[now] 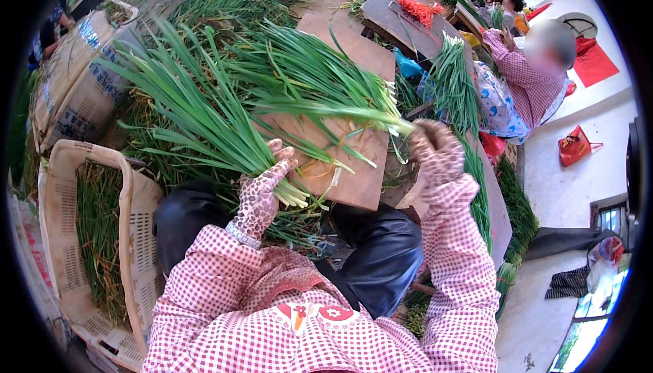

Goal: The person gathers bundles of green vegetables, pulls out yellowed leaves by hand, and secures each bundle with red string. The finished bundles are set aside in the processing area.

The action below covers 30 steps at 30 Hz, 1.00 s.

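My left hand (262,189), in a leopard-print glove, is closed round the pale stem ends of a bunch of green leafy stalks (219,133), likely garlic chives. Its leaves fan out to the upper left. My right hand (438,151), in a patterned glove, grips the pale end of a few more stalks (357,112), blurred, their leaves pointing left. Behind them a large pile of the same stalks (316,72) lies on a brown board (352,181), white ends to the right. Some loose stalks (326,157) lie on the board between my hands.
A plastic basket (127,209) holding greens stands at the left, near a wrapped crate (81,82). Leaf heaps (229,10) cover the floor beyond. On the right, a bench (497,204) carries bundled stalks (454,82); red ties (418,9) lie farther back. A person (535,77) sits beyond it.
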Each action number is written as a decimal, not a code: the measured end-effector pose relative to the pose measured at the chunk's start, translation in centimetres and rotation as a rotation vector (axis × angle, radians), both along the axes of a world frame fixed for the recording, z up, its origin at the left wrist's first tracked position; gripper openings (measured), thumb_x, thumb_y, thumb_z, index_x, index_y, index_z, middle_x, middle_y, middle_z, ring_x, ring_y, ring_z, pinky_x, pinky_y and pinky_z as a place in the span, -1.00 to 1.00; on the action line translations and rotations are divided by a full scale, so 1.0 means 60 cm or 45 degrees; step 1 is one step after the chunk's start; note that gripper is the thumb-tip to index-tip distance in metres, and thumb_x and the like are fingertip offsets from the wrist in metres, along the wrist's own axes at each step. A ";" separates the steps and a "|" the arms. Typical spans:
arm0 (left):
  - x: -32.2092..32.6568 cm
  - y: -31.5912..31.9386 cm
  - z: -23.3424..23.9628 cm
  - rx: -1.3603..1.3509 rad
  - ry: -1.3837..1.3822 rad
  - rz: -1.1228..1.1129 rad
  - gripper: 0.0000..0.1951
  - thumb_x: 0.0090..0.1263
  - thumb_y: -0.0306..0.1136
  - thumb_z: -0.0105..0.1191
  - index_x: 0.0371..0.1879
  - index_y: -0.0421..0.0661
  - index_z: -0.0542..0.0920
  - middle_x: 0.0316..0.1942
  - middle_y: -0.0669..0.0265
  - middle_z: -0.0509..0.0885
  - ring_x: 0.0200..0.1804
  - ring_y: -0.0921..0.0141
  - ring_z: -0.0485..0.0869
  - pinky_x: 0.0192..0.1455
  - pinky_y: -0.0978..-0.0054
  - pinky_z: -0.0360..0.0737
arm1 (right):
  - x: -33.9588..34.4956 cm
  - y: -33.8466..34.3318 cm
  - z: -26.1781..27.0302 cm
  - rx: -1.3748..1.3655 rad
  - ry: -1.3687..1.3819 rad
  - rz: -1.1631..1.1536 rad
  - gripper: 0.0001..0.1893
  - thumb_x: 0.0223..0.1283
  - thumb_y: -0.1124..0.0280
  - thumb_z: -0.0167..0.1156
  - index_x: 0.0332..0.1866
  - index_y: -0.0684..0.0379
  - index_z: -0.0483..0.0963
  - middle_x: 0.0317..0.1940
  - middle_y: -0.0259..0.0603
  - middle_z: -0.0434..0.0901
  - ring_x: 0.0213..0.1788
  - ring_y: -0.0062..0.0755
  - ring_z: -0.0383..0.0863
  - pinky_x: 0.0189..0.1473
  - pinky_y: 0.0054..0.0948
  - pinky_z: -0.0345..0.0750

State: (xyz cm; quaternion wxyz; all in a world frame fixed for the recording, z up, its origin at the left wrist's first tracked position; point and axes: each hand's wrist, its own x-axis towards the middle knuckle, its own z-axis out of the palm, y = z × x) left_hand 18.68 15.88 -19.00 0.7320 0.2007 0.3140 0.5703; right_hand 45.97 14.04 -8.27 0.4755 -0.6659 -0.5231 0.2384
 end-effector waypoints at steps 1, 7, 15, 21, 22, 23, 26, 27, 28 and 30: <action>0.000 0.000 0.009 -0.022 -0.018 0.019 -0.63 0.15 -0.64 0.12 -0.03 -0.24 0.44 -0.18 0.20 0.62 -0.17 0.40 0.61 -0.12 0.49 0.56 | -0.017 0.004 0.032 0.011 0.141 -0.060 -0.78 0.13 0.42 0.21 -0.13 0.27 0.51 -0.41 -0.29 0.61 -0.42 -0.59 0.53 -0.32 -0.53 0.54; 0.005 0.001 0.008 0.030 -0.048 0.023 -0.64 0.18 -0.64 0.09 -0.01 -0.20 0.45 -0.19 0.21 0.60 -0.22 0.38 0.60 -0.18 0.46 0.54 | -0.001 0.046 0.101 -0.037 -0.461 0.224 -0.76 0.08 0.44 0.26 -0.12 0.22 0.55 -0.34 -0.23 0.64 -0.30 -0.56 0.57 -0.18 -0.54 0.53; 0.006 0.009 0.019 -0.030 -0.157 0.072 -0.65 0.13 -0.62 0.16 -0.08 -0.14 0.48 -0.25 0.29 0.59 -0.21 0.39 0.61 -0.23 0.45 0.56 | -0.026 0.120 0.255 0.219 -0.350 0.017 -0.77 0.14 0.36 0.22 -0.10 0.14 0.57 -0.26 -0.29 0.64 -0.25 -0.58 0.59 -0.18 -0.62 0.52; 0.004 0.010 0.016 0.059 -0.154 0.077 -0.66 0.16 -0.62 0.14 -0.06 -0.13 0.45 -0.21 0.29 0.58 -0.25 0.40 0.61 -0.30 0.45 0.59 | -0.060 0.103 0.258 0.810 -0.366 0.131 -0.80 0.10 0.50 0.24 -0.13 0.19 0.56 -0.32 -0.26 0.64 -0.35 -0.65 0.57 -0.32 -0.65 0.52; -0.003 0.007 0.016 0.049 -0.165 0.031 -0.63 0.16 -0.60 0.14 -0.03 -0.14 0.43 -0.19 0.25 0.59 -0.19 0.39 0.61 -0.22 0.45 0.58 | -0.075 0.091 0.228 0.847 -0.450 0.108 -0.82 0.06 0.55 0.25 -0.18 0.21 0.56 -0.41 -0.30 0.61 -0.40 -0.64 0.54 -0.37 -0.63 0.50; -0.009 0.004 0.019 0.039 -0.176 -0.013 -0.60 0.16 -0.58 0.14 0.01 -0.14 0.41 -0.16 0.22 0.59 -0.14 0.38 0.61 -0.14 0.44 0.57 | -0.081 0.081 0.186 0.863 -0.783 0.150 -0.80 -0.02 0.56 0.27 -0.22 0.16 0.56 -0.45 -0.26 0.57 -0.43 -0.49 0.54 -0.37 -0.55 0.50; 0.003 -0.028 0.020 -0.110 -0.312 -0.107 -0.63 0.21 -0.58 0.09 0.01 -0.15 0.39 -0.25 0.23 0.58 -0.27 0.40 0.59 -0.19 0.44 0.57 | -0.076 0.006 0.043 0.467 -1.215 0.323 -0.76 -0.12 0.52 0.27 -0.26 0.05 0.57 -0.46 -0.19 0.53 -0.39 -0.21 0.55 -0.32 -0.34 0.50; 0.005 -0.040 0.013 -0.193 -0.383 -0.164 -0.64 0.22 -0.59 0.09 0.01 -0.14 0.40 -0.27 0.24 0.57 -0.29 0.41 0.58 -0.19 0.45 0.57 | -0.071 -0.014 -0.017 0.323 -0.933 0.315 -0.77 -0.11 0.50 0.27 -0.25 0.08 0.57 -0.46 -0.19 0.53 -0.38 -0.17 0.55 -0.30 -0.32 0.51; -0.004 -0.054 0.010 -0.254 -0.418 -0.143 -0.65 0.21 -0.60 0.09 -0.01 -0.12 0.42 -0.30 0.25 0.58 -0.31 0.43 0.57 -0.21 0.45 0.57 | -0.080 -0.032 -0.060 0.237 -0.861 0.228 -0.78 -0.09 0.50 0.27 -0.24 0.10 0.56 -0.44 -0.18 0.54 -0.37 -0.22 0.57 -0.28 -0.36 0.52; 0.001 -0.080 -0.011 -0.336 -0.317 -0.206 -0.67 0.21 -0.58 0.10 -0.04 -0.13 0.43 -0.31 0.25 0.58 -0.33 0.43 0.57 -0.22 0.43 0.58 | -0.104 -0.082 -0.108 0.051 -0.512 0.031 -0.80 -0.04 0.51 0.27 -0.24 0.14 0.55 -0.42 -0.20 0.55 -0.37 -0.35 0.59 -0.29 -0.43 0.53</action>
